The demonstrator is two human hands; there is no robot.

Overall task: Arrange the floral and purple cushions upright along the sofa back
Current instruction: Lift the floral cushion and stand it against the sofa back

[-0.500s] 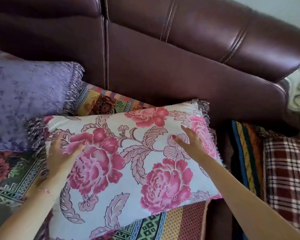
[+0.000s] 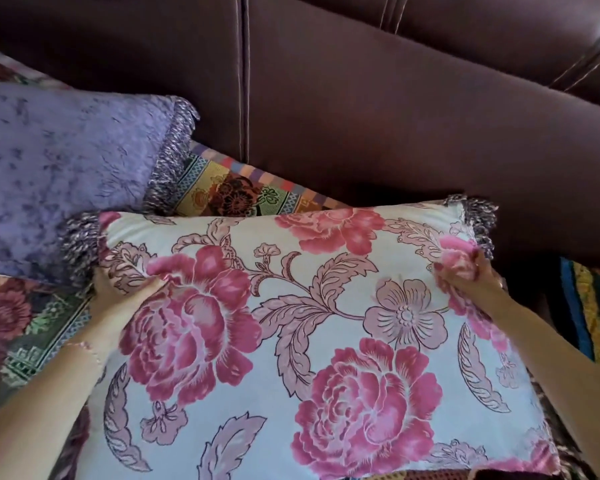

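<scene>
A white floral cushion with pink roses and a purple fringe fills the middle of the view, lying tilted over the seat. My left hand pinches its left side, fingers sunk into the fabric. Near the upper right corner, my right hand grips the cushion's other side. To the left lies the purple cushion with a fringed edge, leaning toward the dark brown leather sofa back. Neither hand touches the purple cushion.
A patterned multicoloured throw covers the seat between the cushions and the sofa back. At the right edge lies a striped cloth. Another floral fabric shows at the left, below the purple cushion.
Both hands went from resting flat on the floral cushion's face to gripping its left and right sides. The view has come closer to the cushion.
</scene>
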